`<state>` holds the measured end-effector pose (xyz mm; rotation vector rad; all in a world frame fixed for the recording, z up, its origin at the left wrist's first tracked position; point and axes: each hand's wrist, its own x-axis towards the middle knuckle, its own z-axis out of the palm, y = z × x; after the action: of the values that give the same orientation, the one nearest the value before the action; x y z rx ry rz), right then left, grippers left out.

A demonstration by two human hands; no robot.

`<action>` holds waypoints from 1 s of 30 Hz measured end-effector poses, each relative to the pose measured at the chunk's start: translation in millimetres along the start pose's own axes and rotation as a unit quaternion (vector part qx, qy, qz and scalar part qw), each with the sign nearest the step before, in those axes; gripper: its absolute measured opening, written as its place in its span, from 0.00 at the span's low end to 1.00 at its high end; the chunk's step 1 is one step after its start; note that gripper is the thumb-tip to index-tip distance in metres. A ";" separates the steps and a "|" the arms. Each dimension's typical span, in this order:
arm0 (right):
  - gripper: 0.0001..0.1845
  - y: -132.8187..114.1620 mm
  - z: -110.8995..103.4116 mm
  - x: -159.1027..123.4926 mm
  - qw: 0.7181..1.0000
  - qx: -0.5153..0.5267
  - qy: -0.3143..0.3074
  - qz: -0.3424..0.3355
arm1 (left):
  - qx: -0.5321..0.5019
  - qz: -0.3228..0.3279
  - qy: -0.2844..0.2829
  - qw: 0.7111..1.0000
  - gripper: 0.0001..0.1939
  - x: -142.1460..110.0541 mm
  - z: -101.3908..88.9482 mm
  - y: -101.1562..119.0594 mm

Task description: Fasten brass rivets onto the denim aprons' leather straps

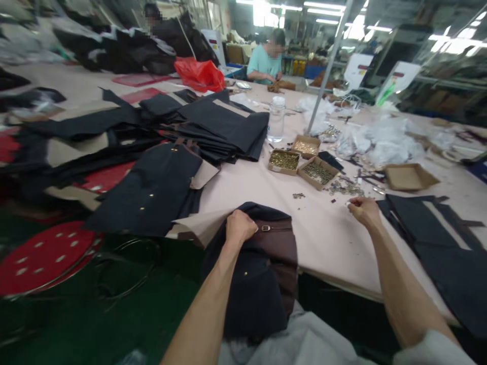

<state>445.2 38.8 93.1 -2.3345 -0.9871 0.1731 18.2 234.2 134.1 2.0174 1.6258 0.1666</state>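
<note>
My left hand (240,226) is closed on the upper part of a dark navy fabric piece (251,294) with a brown panel. A small buckle (265,228) shows on the brown panel just right of my fist. The piece hangs over the table's front edge toward my lap. Out to the right, my right hand (364,210) is closed in a pinch above the table, with a small whitish thing (347,204) at its fingertips, too small to name. Loose metal fittings (346,187) lie scattered just beyond that hand.
Small boxes of metal hardware (318,172) stand beyond my hands, near a clear bottle (276,119). Stacked dark fabric pieces (224,126) fill the left; more fabric (437,233) lies at right. An upright pole (329,66) rises from the table. A red stool (45,258) stands lower left.
</note>
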 end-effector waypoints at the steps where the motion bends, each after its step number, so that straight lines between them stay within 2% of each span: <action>1: 0.18 5.6 -4.6 9.1 0.999 -0.032 0.007 0.010 | -0.003 0.003 0.000 1.000 0.11 4.6 1.6 -1.4; 5: 0.16 7.3 -4.3 33.6 0.997 -0.082 -0.004 -0.005 | -0.003 0.004 0.004 1.000 0.12 14.2 5.9 -6.4; 11: 0.15 -23.5 27.1 62.1 0.993 -0.096 -0.047 -0.054 | -0.005 0.007 0.006 1.000 0.12 12.1 4.9 -10.2; 18: 0.14 -43.0 55.8 89.3 0.990 -0.130 -0.040 -0.034 | -0.015 0.016 0.015 1.000 0.11 9.7 5.3 -13.9; 22: 0.11 -43.0 58.8 94.6 0.989 -0.135 -0.064 -0.024 | -0.025 0.018 0.020 0.999 0.10 8.6 6.0 -14.8; 30: 0.06 -44.1 52.2 108.8 0.982 -0.107 -0.154 -0.038 | -0.020 0.022 0.019 0.999 0.10 11.0 8.7 -17.1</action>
<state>478.6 162.6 87.0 -2.5092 -1.2985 0.4270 9.9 243.8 116.0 2.0323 1.5903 0.2526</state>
